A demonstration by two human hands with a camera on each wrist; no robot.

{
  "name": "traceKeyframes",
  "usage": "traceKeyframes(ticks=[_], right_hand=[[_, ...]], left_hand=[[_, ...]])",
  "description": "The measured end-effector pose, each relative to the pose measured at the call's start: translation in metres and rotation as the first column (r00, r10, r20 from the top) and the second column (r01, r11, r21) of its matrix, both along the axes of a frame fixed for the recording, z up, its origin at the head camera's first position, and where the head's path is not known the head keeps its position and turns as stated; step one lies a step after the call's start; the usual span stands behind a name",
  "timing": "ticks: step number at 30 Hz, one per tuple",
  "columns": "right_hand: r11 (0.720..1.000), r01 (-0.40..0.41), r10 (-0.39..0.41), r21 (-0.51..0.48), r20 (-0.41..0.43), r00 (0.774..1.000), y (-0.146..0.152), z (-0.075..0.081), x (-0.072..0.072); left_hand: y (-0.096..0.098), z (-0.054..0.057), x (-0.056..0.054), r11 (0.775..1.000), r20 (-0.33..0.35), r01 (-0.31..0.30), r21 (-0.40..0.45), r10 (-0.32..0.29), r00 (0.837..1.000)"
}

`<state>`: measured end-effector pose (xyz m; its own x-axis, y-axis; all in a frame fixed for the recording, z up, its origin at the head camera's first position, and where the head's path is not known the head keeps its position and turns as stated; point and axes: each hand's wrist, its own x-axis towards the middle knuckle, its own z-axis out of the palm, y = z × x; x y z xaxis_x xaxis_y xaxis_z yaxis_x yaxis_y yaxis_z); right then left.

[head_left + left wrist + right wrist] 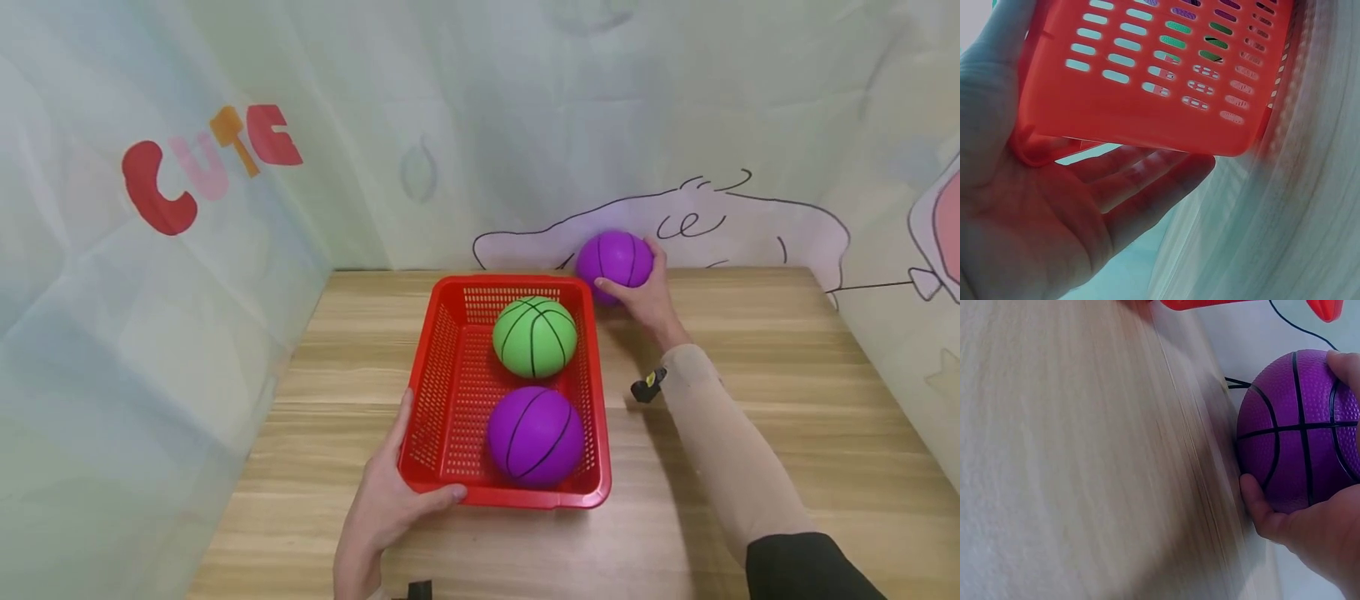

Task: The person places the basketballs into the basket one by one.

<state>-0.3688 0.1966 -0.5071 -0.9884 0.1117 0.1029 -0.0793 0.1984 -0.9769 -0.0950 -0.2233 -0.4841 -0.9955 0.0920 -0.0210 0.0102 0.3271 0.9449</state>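
Observation:
A red plastic basket (597,392) with slotted walls stands on the table. Inside it are a green ball (534,337) with black basketball lines and, nearer me, a purple ball (536,436). My left hand (384,496) holds the basket's near left corner, thumb on the front rim and fingers along the left side; the left wrist view shows the fingers (1154,200) against the wall. Beyond the basket's far right corner, my right hand (647,287) grips another purple ball (611,258) between thumb and fingers, at the table's back edge.
The wood-grain table (757,375) runs back to a printed cloth backdrop (450,150) with a drawn outline on it. Another cloth wall (172,333) with "CUTE" lettering flanks the left side. A small black device (649,385) sits at my right wrist.

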Motion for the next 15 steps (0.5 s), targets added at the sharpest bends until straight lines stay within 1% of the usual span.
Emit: traceKeyframes(ticks=[3, 7, 12, 15], right_hand=[[1.000, 0.007, -0.007, 0.005, -0.009, 1.000, -0.001, 0.001, 0.000], [1.000, 0.015, -0.015, 0.007, 0.001, 1.000, 0.001, 0.003, 0.002], [0.999, 0.022, -0.021, -0.032, 0.009, 1.000, 0.001, 0.017, 0.006], [0.997, 0.033, -0.034, -0.064, -0.014, 0.999, 0.000, 0.027, 0.009]], left_hand=[[0.000, 0.001, 0.000, 1.000, 0.005, -0.004, 0.000, 0.004, 1.000], [0.000, -0.001, 0.000, 1.000, 0.015, 0.001, 0.009, -0.001, 1.000], [-0.001, -0.002, -0.001, 1.000, 0.004, 0.006, 0.002, -0.006, 1.000], [-0.001, -0.002, -0.001, 1.000, -0.003, 0.002, -0.009, -0.002, 1.000]])
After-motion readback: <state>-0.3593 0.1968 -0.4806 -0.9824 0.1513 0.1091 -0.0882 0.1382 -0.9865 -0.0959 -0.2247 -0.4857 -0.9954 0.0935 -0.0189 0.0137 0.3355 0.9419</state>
